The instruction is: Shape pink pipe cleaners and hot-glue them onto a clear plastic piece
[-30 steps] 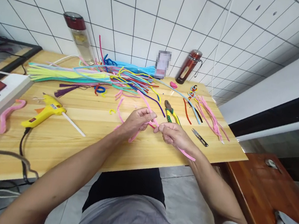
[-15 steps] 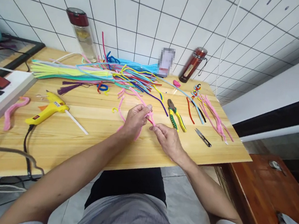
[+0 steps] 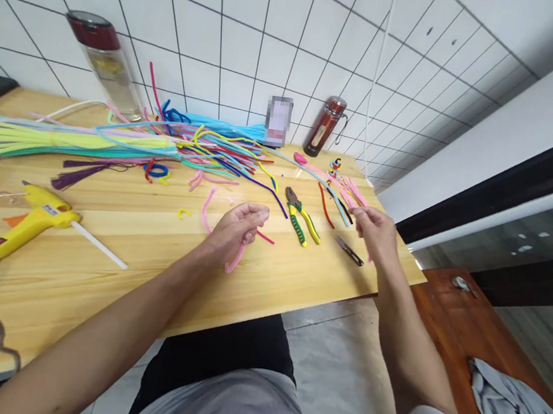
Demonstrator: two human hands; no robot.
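My left hand (image 3: 241, 225) is closed around a bent pink pipe cleaner (image 3: 236, 259), one curled end hanging below the fingers. Behind the wrist a pink strand (image 3: 207, 206) curves upward. A short red stem (image 3: 265, 236) sticks out to the right below the fingertips. Over at the right, my right hand (image 3: 375, 231) has its fingers drawn together against the bundle of pink pipe cleaners (image 3: 352, 188), covering its near part. Whether a strand is between those fingertips is hidden. Pliers (image 3: 300, 216) with green and yellow handles and small thread snips (image 3: 350, 251) lie between the hands.
Many coloured pipe cleaners (image 3: 77, 142) are heaped along the back. A yellow glue gun (image 3: 36, 214) with its cord lies at the left. A glass bottle (image 3: 106, 68), a blurred phone-like object (image 3: 277, 123) and a red-brown flask (image 3: 325, 125) stand by the tiled wall.
My right hand has left the pink piece and moved right to the pink bundle. My left hand keeps its hold. The view has turned to the right.
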